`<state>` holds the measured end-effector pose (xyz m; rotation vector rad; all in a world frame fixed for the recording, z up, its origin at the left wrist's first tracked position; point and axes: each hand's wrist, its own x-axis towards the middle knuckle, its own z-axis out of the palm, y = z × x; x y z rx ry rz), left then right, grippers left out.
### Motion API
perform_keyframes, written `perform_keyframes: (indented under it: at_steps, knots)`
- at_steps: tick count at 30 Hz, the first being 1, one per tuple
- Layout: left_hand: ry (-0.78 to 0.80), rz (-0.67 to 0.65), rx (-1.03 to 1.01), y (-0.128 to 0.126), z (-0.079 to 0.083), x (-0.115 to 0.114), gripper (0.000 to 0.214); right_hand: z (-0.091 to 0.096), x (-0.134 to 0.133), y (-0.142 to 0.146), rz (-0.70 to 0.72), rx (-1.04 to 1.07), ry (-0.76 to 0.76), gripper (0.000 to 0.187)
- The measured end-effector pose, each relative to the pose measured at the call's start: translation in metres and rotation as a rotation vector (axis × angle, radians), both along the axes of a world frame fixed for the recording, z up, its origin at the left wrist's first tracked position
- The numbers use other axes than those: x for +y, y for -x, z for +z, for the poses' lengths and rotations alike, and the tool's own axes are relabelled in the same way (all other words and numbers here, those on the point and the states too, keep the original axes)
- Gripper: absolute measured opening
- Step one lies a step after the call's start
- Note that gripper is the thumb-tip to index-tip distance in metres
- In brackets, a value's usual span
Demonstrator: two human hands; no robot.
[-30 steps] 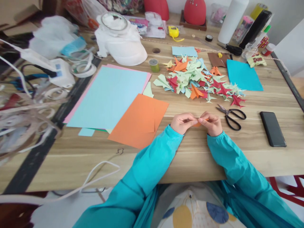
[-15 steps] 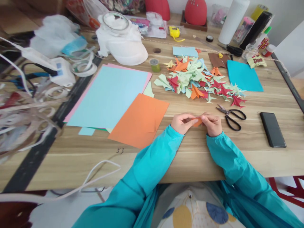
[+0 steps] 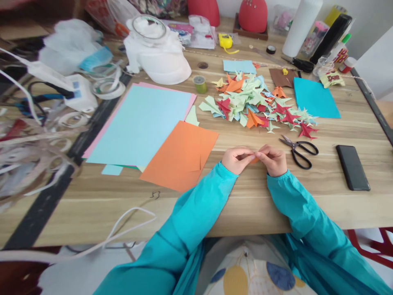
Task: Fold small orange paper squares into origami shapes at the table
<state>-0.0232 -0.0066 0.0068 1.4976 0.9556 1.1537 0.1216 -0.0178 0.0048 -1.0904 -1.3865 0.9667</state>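
Note:
Between my fingertips is a small piece of orange paper (image 3: 254,160), mostly hidden by them. My left hand (image 3: 237,159) pinches it from the left and my right hand (image 3: 272,159) from the right, thumbs almost touching. Just beyond my hands lies a heap of folded paper shapes (image 3: 248,96) in green, orange, red and blue. Black-handled scissors (image 3: 299,150) rest right of my right hand, blades partly apart. Orange paper sheets (image 3: 178,157) lie to the left of my left hand, overlapping a light blue sheet (image 3: 144,123).
A black phone (image 3: 353,168) lies at the right. Turquoise paper (image 3: 317,98) and a brown piece (image 3: 281,78) sit behind. A white cap (image 3: 162,61), a thread spool (image 3: 200,84) and a yellow tape measure (image 3: 225,41) stand farther back. Cords and a power strip (image 3: 80,93) clutter the left.
My fingertips have drawn closer together over the orange paper, and less of it shows. My right thumb has shifted slightly left. Everything else stays in place.

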Motion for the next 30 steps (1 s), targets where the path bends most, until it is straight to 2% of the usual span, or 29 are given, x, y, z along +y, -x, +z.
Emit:
perform_keyframes:
  at_steps: [5, 14, 19, 23, 26, 28, 30]
  knots:
    - [0.025, -0.003, 0.049, 0.0010, -0.0001, -0.0005, 0.022, -0.0028, -0.0023, 0.0018, -0.044, -0.046, -0.011, 0.025]
    - [0.237, 0.093, -0.010, -0.0022, 0.0021, 0.0002, 0.025, -0.0017, -0.0012, 0.0028, -0.042, 0.076, 0.076, 0.030]
    - [0.217, 0.112, -0.007, -0.0006, 0.0023, 0.0004, 0.025, -0.0001, -0.0019, 0.0037, -0.047, 0.107, 0.076, 0.030]
    - [0.225, 0.130, -0.022, -0.0017, 0.0022, 0.0005, 0.024, 0.0012, -0.0016, 0.0039, -0.096, 0.133, 0.163, 0.027]
    - [0.146, 0.062, -0.113, -0.0019, 0.0006, 0.0000, 0.027, 0.0014, -0.0004, 0.0033, -0.165, 0.163, 0.228, 0.027]
    - [-0.002, -0.001, -0.139, -0.0006, -0.0012, -0.0007, 0.038, 0.0011, 0.0007, 0.0028, -0.206, 0.191, 0.249, 0.028]
    - [-0.191, -0.024, -0.055, 0.0010, -0.0036, -0.0013, 0.046, 0.0005, 0.0017, 0.0025, -0.237, 0.222, 0.260, 0.029]
